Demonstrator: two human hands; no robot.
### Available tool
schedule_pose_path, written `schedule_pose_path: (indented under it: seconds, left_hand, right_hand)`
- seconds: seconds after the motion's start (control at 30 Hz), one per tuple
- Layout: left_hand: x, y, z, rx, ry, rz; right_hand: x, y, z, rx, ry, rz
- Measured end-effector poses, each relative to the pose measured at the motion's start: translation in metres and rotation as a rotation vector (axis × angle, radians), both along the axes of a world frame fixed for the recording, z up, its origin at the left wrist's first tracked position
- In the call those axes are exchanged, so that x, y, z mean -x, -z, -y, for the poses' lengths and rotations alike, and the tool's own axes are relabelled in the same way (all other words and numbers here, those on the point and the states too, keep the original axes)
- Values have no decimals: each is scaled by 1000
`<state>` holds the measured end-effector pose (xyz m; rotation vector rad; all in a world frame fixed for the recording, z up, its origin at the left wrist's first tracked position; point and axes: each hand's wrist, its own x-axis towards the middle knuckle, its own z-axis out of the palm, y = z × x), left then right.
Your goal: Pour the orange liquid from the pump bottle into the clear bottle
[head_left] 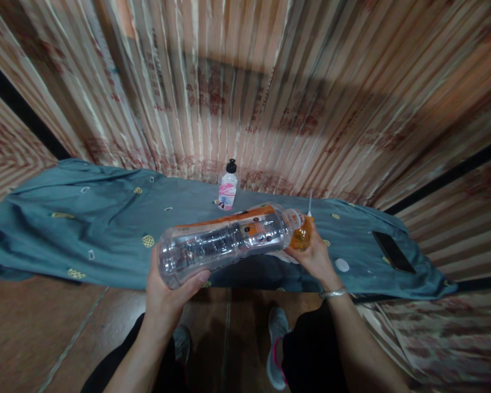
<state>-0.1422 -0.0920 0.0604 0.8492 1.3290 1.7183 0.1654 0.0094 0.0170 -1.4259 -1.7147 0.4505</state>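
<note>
The left hand (pixel 167 289) grips the base end of a large clear plastic bottle (pixel 225 244), its thumb pressed along the near side; the other fingers go behind the base, mostly hidden. The bottle lies almost level above the table (pixel 110 218), base to the left and mouth to the right, with an orange band along its upper side. Whether any liquid is inside cannot be told. The right hand (pixel 317 255) has its fingers closed around a small amber container (pixel 300 239), right at the bottle's mouth; its contents cannot be told from its colored wall. A silvery bracelet (pixel 333 293) circles the right wrist. On the patterned blue-green cloth covering the table, a black-capped bottle with a pink label (pixel 228 191) stands upright behind the large bottle. A white disc (pixel 342 265) lies near the right hand, and a dark smartphone (pixel 393 252) farther right.
</note>
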Motion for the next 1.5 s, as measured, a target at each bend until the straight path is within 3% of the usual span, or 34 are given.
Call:
schedule_pose_path:
  seconds: [0.37,1.5]
  left_hand:
    - [-5,-5,1,-10,-23,14]
    - [-3,-2,1,-4,-21,22]
  right_hand:
    - [0,2,-1,-16,-12,1]
    - [-1,3,-1,-12,-23,12]
